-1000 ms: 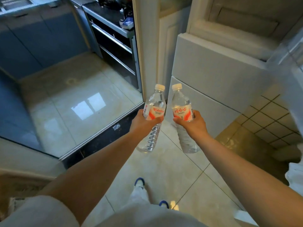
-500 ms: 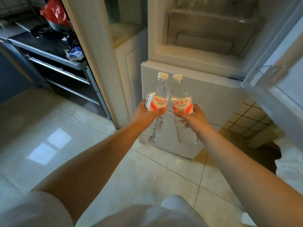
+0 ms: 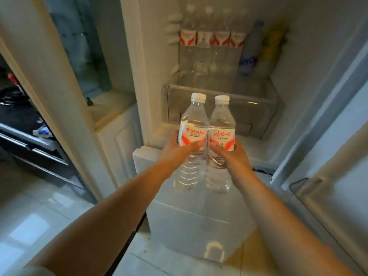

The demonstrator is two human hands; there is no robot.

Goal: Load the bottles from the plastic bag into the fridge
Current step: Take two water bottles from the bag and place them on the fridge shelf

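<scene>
My left hand (image 3: 176, 151) grips a clear water bottle (image 3: 194, 116) with a white cap and a red-and-white label. My right hand (image 3: 232, 156) grips a second water bottle (image 3: 222, 120) of the same kind. Both bottles stand upright, side by side and touching, in front of the open fridge (image 3: 151, 56). On the fridge shelf behind them stands a row of several like bottles (image 3: 211, 39). The plastic bag is not in view.
A clear drawer (image 3: 254, 108) sits below the shelf. A purple bottle (image 3: 250, 50) and a yellow pack (image 3: 272, 42) stand right of the row. The fridge door (image 3: 338, 136) hangs open at right. The closed lower compartment (image 3: 191, 222) is below my hands. A dark kitchen unit (image 3: 23, 124) is at left.
My view has tilted up from the floor to the fridge interior. Both hands have risen with their bottles, now level with the clear drawer.
</scene>
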